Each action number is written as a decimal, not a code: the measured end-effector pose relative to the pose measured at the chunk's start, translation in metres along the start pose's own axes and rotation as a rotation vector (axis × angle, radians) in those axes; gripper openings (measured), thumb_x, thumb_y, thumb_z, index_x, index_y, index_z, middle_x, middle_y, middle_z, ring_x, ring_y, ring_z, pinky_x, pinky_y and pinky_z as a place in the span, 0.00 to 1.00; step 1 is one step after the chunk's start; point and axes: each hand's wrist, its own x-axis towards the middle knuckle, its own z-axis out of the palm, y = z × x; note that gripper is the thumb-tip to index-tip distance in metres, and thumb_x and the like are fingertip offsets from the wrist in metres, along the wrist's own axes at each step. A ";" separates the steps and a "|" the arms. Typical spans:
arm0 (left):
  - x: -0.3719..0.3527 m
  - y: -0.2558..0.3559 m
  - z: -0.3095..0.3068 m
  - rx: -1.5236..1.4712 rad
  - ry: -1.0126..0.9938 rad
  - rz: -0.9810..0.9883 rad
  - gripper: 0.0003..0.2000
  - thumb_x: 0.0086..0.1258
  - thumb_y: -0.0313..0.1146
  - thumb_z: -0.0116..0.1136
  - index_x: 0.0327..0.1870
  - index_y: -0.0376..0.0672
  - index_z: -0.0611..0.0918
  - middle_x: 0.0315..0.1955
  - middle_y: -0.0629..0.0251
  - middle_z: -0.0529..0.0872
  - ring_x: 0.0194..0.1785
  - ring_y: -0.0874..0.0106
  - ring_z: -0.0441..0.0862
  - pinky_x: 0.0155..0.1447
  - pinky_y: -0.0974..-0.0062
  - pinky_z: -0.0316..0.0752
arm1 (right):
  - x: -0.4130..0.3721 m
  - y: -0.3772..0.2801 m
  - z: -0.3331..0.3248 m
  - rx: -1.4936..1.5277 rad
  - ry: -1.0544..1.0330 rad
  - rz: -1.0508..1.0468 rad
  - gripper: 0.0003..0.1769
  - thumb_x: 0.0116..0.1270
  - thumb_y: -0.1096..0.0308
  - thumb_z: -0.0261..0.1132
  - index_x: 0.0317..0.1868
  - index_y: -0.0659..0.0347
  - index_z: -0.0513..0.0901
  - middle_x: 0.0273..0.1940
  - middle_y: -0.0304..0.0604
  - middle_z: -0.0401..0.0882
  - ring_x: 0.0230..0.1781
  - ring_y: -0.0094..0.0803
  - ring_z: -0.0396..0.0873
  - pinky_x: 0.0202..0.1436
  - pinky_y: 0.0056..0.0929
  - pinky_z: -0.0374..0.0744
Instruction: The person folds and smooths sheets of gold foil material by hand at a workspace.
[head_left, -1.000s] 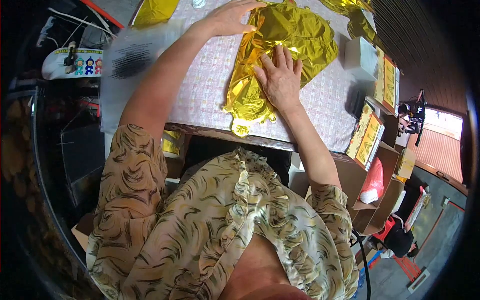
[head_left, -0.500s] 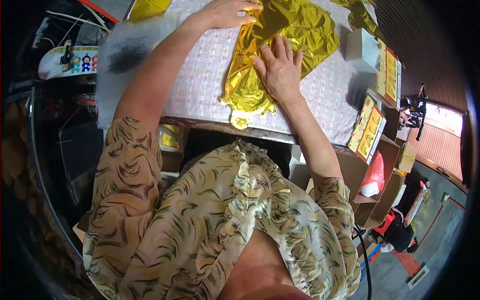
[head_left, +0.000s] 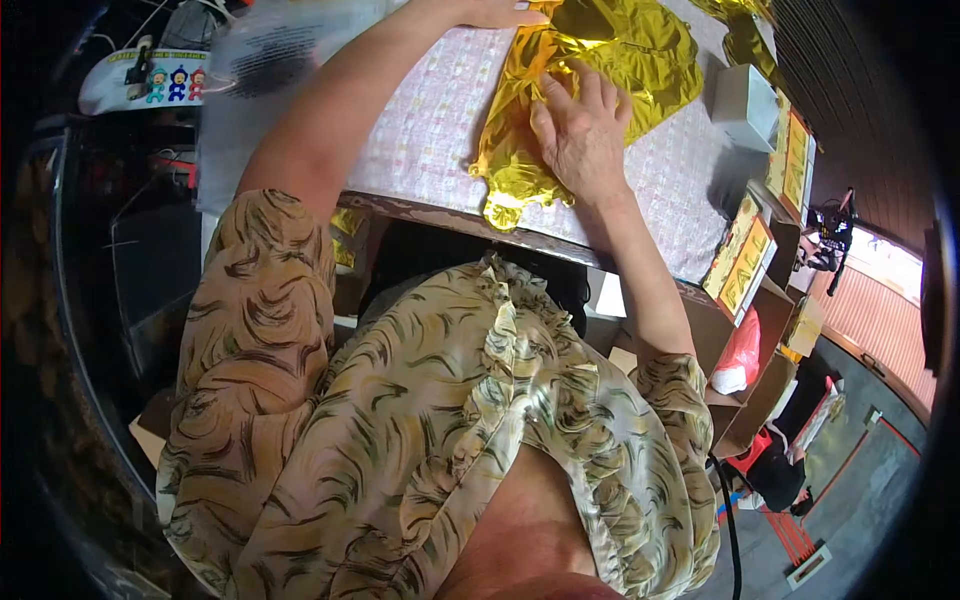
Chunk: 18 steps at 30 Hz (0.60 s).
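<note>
A shiny gold foil piece (head_left: 640,60), flat and crinkled, lies across the cloth-covered table (head_left: 430,130). Its narrow end reaches close to the table's front edge. On the foil's middle rests my right hand (head_left: 585,135), fingers spread and slightly bent, palm down. My left hand (head_left: 500,12) is at the top edge of the view, touching the foil's left side; its fingers are partly cut off, so their grip cannot be made out.
At the right stand a white box (head_left: 745,108) and printed cartons (head_left: 742,262). A clear plastic sheet (head_left: 235,130) lies at the left, beside a white skateboard (head_left: 150,82). More gold foil (head_left: 750,40) is at the back right.
The view has shifted, so the table and foil sit higher and further right. My right hand's fingers are more bent on the foil. My left hand is nearer the top edge.
</note>
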 end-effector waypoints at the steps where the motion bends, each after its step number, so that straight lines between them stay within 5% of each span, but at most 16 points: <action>1: 0.000 0.000 -0.001 0.007 0.001 0.000 0.28 0.77 0.54 0.56 0.72 0.48 0.79 0.73 0.59 0.76 0.75 0.59 0.71 0.78 0.53 0.60 | -0.001 -0.004 -0.002 0.079 -0.034 -0.025 0.22 0.74 0.51 0.64 0.63 0.49 0.86 0.79 0.54 0.62 0.77 0.55 0.63 0.79 0.69 0.50; 5: 0.000 0.003 -0.002 0.019 -0.005 -0.042 0.27 0.76 0.53 0.57 0.72 0.49 0.79 0.72 0.57 0.76 0.74 0.57 0.72 0.77 0.55 0.63 | -0.005 -0.009 0.002 0.003 0.013 -0.138 0.20 0.73 0.52 0.65 0.61 0.46 0.88 0.84 0.54 0.52 0.82 0.58 0.54 0.80 0.67 0.50; 18: 0.003 -0.002 0.007 0.041 0.019 -0.004 0.27 0.75 0.52 0.57 0.71 0.50 0.79 0.72 0.57 0.76 0.74 0.57 0.73 0.77 0.53 0.63 | -0.012 -0.004 -0.011 0.184 -0.162 -0.396 0.20 0.79 0.51 0.59 0.66 0.38 0.86 0.85 0.45 0.54 0.85 0.49 0.51 0.82 0.72 0.43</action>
